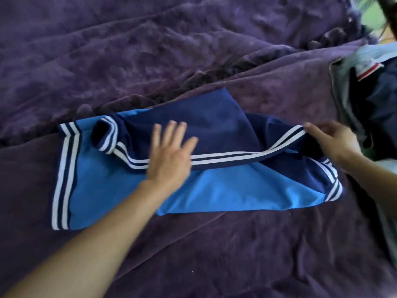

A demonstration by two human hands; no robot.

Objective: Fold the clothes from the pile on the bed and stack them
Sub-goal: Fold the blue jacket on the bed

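Note:
A blue jacket (pixel 214 190), light blue and navy with white-striped ribbing, lies partly folded across the purple bed cover (pixel 150 61). My left hand (pixel 171 155) presses flat on its middle, fingers straight, over the striped hem. At the garment's right end my right hand (pixel 330 140) pinches the striped edge and holds it slightly raised. A navy sleeve with a striped cuff (pixel 107 134) lies folded across the top left.
A pile of other clothes (pixel 369 87), grey, navy and light blue with a red and white tag, sits at the right edge of the bed. Rumpled purple cover stretches behind and in front of the jacket.

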